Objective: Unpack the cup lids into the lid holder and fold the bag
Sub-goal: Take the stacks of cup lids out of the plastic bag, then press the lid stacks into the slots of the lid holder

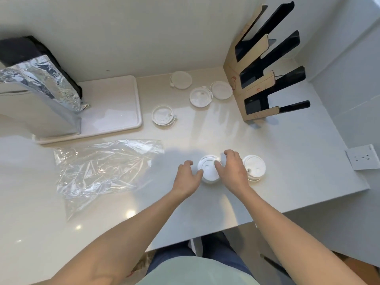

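A short stack of white cup lids (208,168) sits on the pale counter near the front. My left hand (187,177) touches its left side and my right hand (232,169) curls over its right rim; both grip it. Another white lid (255,166) lies just right of my right hand. Several loose lids lie farther back: one (163,115) mid-counter, one (200,97), one (221,90) and one (181,80) near the wall. The cardboard-and-black lid holder (265,64) stands at the back right, its slots showing nothing inside. The clear plastic bag (98,167) lies crumpled and flat at left.
A white tray (123,116) at the back left carries a foil-lined insulated bag (41,83). A wall socket (363,159) sits at the right counter edge. The counter's front edge runs just below my forearms.
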